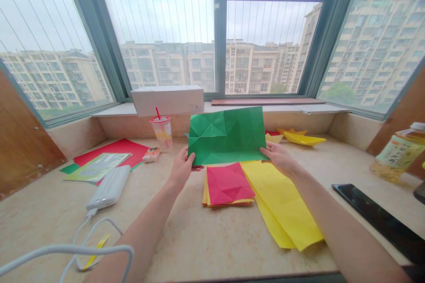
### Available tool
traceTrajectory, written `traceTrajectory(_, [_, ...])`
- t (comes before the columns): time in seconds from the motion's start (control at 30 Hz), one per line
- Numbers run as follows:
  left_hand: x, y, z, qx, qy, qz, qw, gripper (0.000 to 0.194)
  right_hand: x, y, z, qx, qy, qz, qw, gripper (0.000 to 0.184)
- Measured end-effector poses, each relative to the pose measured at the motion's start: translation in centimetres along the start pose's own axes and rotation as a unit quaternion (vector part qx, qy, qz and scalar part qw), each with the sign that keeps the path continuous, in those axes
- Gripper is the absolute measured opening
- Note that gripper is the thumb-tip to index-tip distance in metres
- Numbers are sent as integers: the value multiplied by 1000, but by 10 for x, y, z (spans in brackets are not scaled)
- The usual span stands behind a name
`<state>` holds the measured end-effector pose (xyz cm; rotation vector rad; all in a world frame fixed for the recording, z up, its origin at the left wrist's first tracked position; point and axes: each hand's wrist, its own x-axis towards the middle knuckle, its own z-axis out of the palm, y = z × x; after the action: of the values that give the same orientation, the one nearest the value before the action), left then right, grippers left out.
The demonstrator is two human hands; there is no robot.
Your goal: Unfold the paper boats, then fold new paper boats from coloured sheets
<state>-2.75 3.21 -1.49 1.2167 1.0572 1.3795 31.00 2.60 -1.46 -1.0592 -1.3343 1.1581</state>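
- In the head view, I looked over a pale, marbled counter (175, 247) below a wide window (159, 4), with apartment buildings (252, 66) outside under a cloudy sky.
- The person's 2 hands held 1 green sheet (232, 141) up in front of them, toward the middle of the counter; crossing creases marked its left half.
- The left hand (181, 164) pinched its lower left corner, thumb in front.
- The right hand (279, 155) gripped its lower right corner, also with the thumb in front.
- Just below the sheet lay a stack of squares (230, 183), red on top, and beside that stack were long yellow sheets (285, 205).
- Beyond the right hand sat a yellow folded boat (303, 139).
- To the left I saw a lidded cup (162, 135), red paper (128, 147) and a white power bank (109, 188) with its cable attached.
- A dark phone (375, 214) and a bottle (398, 154) stood out at the right.
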Motion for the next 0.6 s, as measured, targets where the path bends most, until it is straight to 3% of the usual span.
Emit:
traceTrajectory(0.2, [5,-6,-6,29,41,-6,999,33,1,6,-3,-16,-47,-3,999,43])
traceTrajectory(0.43, [13,-6,-21,55,56,18,997,45,1,10,-11,-41,-89,16,995,47])
traceTrajectory(0.6, [15,-6,-24,17,21,31,999,52,-7,-2,-13,-59,-154,26,986,54])
